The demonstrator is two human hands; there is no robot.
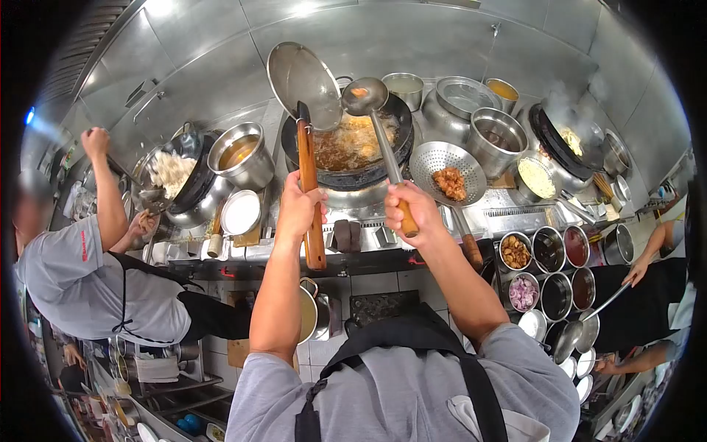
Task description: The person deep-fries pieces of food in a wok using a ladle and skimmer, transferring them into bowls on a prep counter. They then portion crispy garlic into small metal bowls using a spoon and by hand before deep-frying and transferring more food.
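My left hand is closed around the long wooden handle of a wide round strainer, raised and tilted above the back left of the wok. In my right hand is the wooden grip of a long ladle; a small orange-brown piece lies in its bowl. Beneath both tools, bubbling brown oil with food in it fills the large black wok. To the right of the wok rests a perforated skimmer holding reddish-brown fried pieces, its handle pointing toward me.
Left of the wok stand a steel pot of yellowish liquid and a white bowl. A co-worker tosses food at the left wok. Several ingredient tins, including chopped onion, line the right side, where another person's hand holds a ladle.
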